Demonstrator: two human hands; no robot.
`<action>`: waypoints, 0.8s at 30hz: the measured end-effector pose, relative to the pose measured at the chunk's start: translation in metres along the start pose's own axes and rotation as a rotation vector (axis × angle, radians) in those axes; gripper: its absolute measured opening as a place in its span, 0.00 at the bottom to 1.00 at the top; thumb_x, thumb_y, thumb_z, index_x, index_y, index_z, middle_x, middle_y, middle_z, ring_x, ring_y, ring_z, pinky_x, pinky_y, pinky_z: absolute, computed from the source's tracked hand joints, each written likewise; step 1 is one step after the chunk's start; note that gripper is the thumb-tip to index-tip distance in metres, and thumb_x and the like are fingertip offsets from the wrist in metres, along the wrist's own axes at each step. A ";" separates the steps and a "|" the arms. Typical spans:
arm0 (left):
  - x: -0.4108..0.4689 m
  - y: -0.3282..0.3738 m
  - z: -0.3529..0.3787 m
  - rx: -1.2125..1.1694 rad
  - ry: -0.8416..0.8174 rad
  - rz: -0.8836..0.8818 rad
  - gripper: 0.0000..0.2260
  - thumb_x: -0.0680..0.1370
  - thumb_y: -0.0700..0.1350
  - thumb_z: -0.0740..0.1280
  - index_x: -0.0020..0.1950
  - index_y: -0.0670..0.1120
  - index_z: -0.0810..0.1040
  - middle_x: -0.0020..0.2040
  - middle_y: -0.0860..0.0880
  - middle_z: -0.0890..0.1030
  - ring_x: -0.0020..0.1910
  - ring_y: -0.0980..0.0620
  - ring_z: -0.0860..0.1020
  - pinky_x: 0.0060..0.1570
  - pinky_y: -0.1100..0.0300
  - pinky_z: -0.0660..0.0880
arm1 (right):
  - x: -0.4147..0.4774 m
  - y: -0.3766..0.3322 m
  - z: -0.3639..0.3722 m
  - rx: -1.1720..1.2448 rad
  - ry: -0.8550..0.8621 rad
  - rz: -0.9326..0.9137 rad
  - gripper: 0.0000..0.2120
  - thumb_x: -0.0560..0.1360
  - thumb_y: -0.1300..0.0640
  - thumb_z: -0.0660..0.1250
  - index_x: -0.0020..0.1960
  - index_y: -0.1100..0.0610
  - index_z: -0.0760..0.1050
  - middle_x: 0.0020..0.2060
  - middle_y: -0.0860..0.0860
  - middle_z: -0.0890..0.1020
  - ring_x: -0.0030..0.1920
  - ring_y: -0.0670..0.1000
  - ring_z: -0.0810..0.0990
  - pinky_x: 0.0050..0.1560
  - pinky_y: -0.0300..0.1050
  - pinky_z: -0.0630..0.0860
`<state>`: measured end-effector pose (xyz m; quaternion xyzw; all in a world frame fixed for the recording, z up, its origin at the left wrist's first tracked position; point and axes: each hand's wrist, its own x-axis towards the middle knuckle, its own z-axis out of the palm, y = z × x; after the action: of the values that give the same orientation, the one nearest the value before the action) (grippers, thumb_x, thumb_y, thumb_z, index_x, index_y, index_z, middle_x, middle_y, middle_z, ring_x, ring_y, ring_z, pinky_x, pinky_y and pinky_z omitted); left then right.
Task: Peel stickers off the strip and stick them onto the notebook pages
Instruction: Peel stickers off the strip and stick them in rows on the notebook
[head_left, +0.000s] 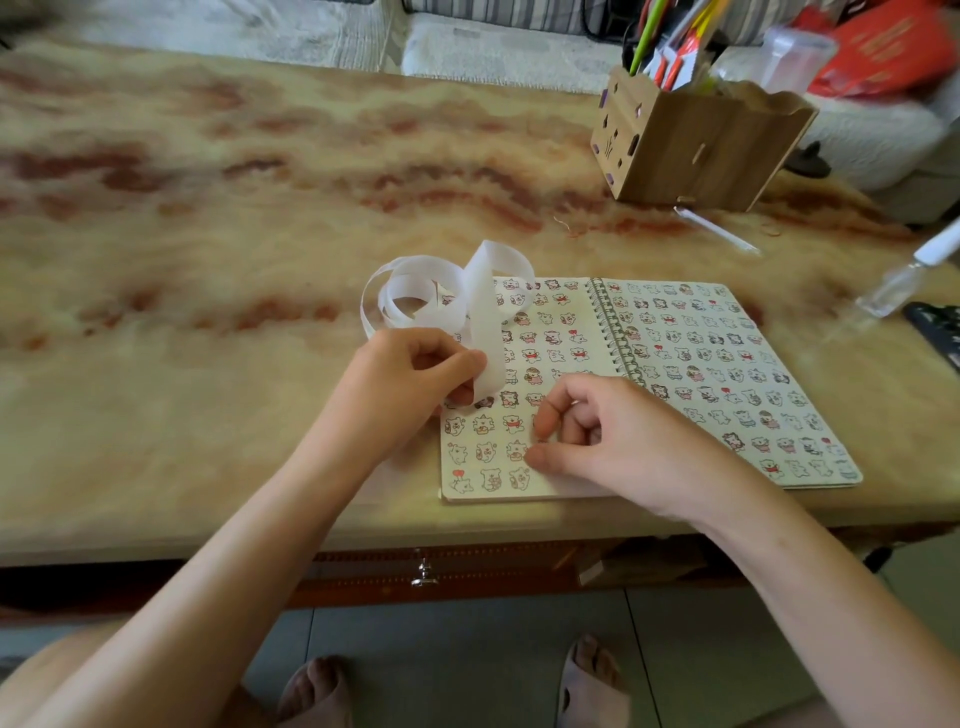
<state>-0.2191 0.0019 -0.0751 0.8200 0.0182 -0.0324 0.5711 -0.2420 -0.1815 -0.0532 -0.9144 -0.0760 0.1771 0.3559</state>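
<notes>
An open spiral notebook (727, 364) lies on the table, both pages covered with rows of small cartoon stickers. A long white sticker strip (452, 296) curls in loops over the notebook's upper left corner. My left hand (415, 379) pinches the strip's lower end between thumb and fingers above the left page. My right hand (608, 436) rests on the lower part of the left page with fingers curled, its thumb and forefinger tips pressed down on the page beside the lowest sticker rows. Whether a sticker lies under those fingertips is hidden.
A wooden pen holder (696, 140) full of pens stands at the back right, with a white pen (717, 228) lying before it. A clear small bottle (893, 291) and a dark object (935, 327) sit at the right edge. The table's front edge runs just below the notebook.
</notes>
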 end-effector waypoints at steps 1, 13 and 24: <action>0.000 0.000 0.000 0.000 0.000 0.000 0.11 0.75 0.46 0.69 0.32 0.47 0.79 0.29 0.54 0.81 0.29 0.61 0.76 0.35 0.65 0.69 | 0.000 0.000 -0.001 0.003 -0.008 0.001 0.09 0.71 0.50 0.74 0.44 0.50 0.75 0.26 0.44 0.75 0.26 0.40 0.69 0.34 0.39 0.66; -0.002 0.003 -0.001 -0.049 0.063 0.072 0.08 0.76 0.46 0.68 0.37 0.47 0.81 0.31 0.52 0.83 0.33 0.59 0.80 0.30 0.71 0.70 | -0.001 -0.001 -0.004 0.111 -0.019 -0.034 0.04 0.73 0.52 0.71 0.45 0.50 0.77 0.31 0.47 0.80 0.31 0.43 0.76 0.38 0.40 0.70; -0.004 0.014 -0.004 -0.267 0.159 0.215 0.06 0.78 0.42 0.66 0.42 0.46 0.81 0.32 0.50 0.83 0.32 0.57 0.80 0.27 0.67 0.69 | 0.012 -0.014 0.006 0.502 0.382 -0.342 0.12 0.71 0.59 0.73 0.53 0.57 0.77 0.46 0.48 0.85 0.47 0.46 0.83 0.47 0.46 0.79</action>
<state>-0.2225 0.0010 -0.0598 0.7341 -0.0205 0.0963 0.6718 -0.2332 -0.1644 -0.0514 -0.7892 -0.1144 -0.0463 0.6016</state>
